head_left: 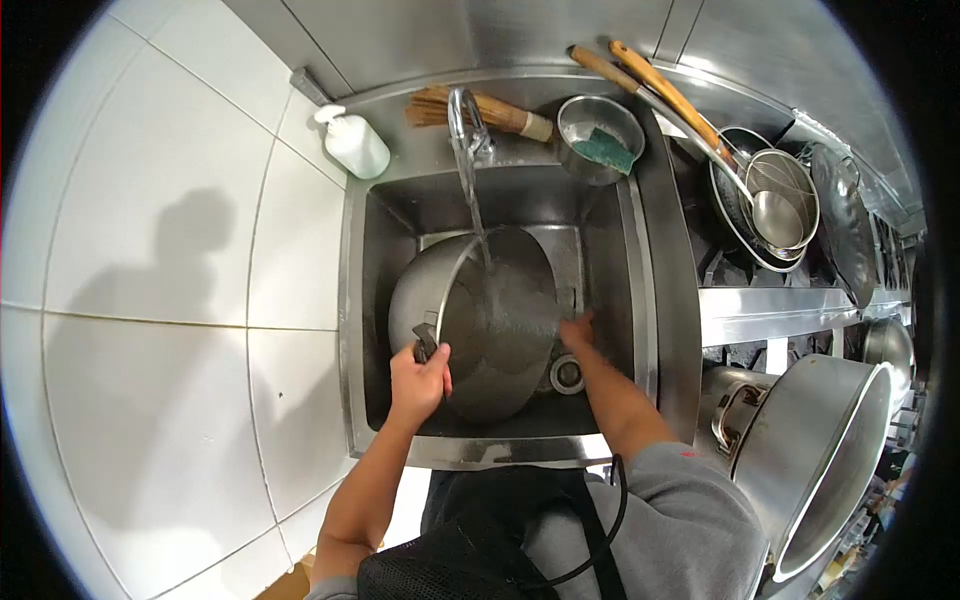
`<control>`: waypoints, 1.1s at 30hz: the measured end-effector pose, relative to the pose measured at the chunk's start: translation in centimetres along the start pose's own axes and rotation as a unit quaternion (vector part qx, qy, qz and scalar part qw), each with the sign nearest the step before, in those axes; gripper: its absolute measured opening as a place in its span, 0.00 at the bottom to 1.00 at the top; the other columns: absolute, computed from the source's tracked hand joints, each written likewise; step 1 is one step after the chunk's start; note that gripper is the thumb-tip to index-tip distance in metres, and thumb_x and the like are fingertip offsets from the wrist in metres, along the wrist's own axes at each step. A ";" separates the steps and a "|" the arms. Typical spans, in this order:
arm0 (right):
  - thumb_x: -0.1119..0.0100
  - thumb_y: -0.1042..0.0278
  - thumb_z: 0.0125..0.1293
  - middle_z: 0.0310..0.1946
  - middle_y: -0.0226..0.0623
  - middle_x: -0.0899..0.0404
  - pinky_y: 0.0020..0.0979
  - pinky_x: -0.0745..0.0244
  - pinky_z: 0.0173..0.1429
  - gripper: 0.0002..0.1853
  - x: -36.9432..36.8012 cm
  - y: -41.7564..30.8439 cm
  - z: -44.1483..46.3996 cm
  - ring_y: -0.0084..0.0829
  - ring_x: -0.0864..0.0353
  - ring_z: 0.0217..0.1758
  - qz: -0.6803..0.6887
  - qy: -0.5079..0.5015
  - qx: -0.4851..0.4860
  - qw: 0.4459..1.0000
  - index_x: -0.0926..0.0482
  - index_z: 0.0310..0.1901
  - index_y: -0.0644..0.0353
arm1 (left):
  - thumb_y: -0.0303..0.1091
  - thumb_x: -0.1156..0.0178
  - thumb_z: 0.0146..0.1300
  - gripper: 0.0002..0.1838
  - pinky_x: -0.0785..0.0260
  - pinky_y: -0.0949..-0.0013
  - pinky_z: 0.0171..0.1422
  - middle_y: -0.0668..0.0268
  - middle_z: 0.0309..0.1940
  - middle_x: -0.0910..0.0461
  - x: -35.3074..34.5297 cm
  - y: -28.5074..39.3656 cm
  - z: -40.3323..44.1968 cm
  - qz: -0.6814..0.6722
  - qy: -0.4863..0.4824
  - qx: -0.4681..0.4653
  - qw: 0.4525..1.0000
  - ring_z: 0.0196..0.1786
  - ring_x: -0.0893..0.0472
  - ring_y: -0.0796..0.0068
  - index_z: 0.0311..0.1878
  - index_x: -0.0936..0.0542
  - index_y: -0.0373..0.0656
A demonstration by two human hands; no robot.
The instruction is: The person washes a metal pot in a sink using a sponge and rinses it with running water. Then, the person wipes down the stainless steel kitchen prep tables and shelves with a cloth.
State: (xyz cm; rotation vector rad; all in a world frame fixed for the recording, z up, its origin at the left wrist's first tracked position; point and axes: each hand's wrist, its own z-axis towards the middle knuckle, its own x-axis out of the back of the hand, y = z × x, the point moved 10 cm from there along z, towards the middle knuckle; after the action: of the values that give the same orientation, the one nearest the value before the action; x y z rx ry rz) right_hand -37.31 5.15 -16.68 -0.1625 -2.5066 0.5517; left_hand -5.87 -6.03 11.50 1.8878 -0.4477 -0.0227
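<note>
A large metal wok (500, 365) leans tilted in the sink (400, 205), its dark inside facing up and to the right. Water (470, 190) runs from the faucet (457, 110) into it and spreads across the inner wall. My left hand (420, 382) is closed around a dark loop handle (425, 343) on the wok's left side. At the opposite edge, my right hand (577, 332) is closed on the wok's right side, its fingertips partly hidden. A round drain fitting (567, 374) shows just below my right hand.
Behind the sink are a white pump bottle (357, 147), a bundled bamboo brush (510, 115) and a metal pot (600, 120) with a green scouring pad (604, 150). To the right, a ladle (776, 218) and strainers rest on the stove. A big pot (805, 420) lies nearer me.
</note>
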 end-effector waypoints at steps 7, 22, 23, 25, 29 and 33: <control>0.58 0.50 0.72 0.75 0.50 0.49 0.62 0.47 0.73 0.37 -7.8 3.3 -0.7 0.51 0.39 0.73 0.432 -0.072 -0.096 0.894 0.58 0.76 0.52 | 0.31 0.37 0.66 0.14 0.36 0.76 0.20 0.70 0.16 0.27 2.0 10.5 -6.6 0.027 -0.007 -0.080 0.996 0.17 0.29 0.84 0.26 0.29 0.42; 0.68 0.49 0.69 0.62 0.49 0.30 0.61 0.38 0.66 0.29 -13.2 -14.2 -7.2 0.52 0.30 0.62 0.757 -0.357 -0.071 0.542 0.31 0.61 0.62 | 0.31 0.27 0.49 0.16 0.39 0.64 0.19 0.63 0.13 0.31 2.1 21.5 -24.2 0.416 -0.056 -0.498 0.759 0.14 0.29 0.59 0.25 0.29 0.41; 0.68 0.49 0.69 0.62 0.49 0.30 0.61 0.38 0.66 0.29 -13.0 -14.3 -7.2 0.52 0.30 0.62 0.755 -0.351 -0.071 0.550 0.31 0.61 0.62 | 0.33 0.25 0.46 0.17 0.40 0.64 0.20 0.64 0.14 0.30 2.2 21.4 -24.8 0.406 -0.065 -0.513 0.754 0.15 0.29 0.60 0.25 0.29 0.43; 0.68 0.49 0.69 0.62 0.49 0.30 0.61 0.38 0.66 0.30 -12.5 -13.7 -6.6 0.52 0.30 0.62 0.748 -0.337 -0.067 0.567 0.31 0.61 0.62 | 0.33 0.26 0.46 0.18 0.40 0.66 0.19 0.64 0.14 0.31 2.3 21.6 -25.6 0.426 -0.069 -0.529 0.731 0.15 0.29 0.62 0.23 0.30 0.44; 0.68 0.49 0.69 0.62 0.49 0.30 0.61 0.40 0.67 0.30 -11.0 -12.2 -5.6 0.51 0.30 0.62 0.735 -0.310 -0.054 0.600 0.31 0.62 0.62 | 0.37 0.34 0.40 0.14 0.33 0.65 0.24 0.67 0.20 0.25 2.5 20.1 -26.2 0.493 -0.094 -0.519 0.692 0.22 0.24 0.66 0.23 0.30 0.44; 0.68 0.48 0.70 0.62 0.49 0.30 0.61 0.41 0.68 0.30 -9.3 -10.9 -5.3 0.51 0.30 0.62 0.716 -0.287 -0.037 0.635 0.31 0.62 0.63 | 0.36 0.35 0.37 0.14 0.33 0.64 0.24 0.67 0.18 0.28 2.6 19.5 -26.2 0.475 -0.086 -0.549 0.682 0.21 0.25 0.65 0.23 0.30 0.44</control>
State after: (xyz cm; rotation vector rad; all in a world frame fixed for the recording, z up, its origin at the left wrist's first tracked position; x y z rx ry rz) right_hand -26.54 -5.03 -12.74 -2.4623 -2.3852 1.1765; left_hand -3.20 11.20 39.28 0.3103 -1.1842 0.1882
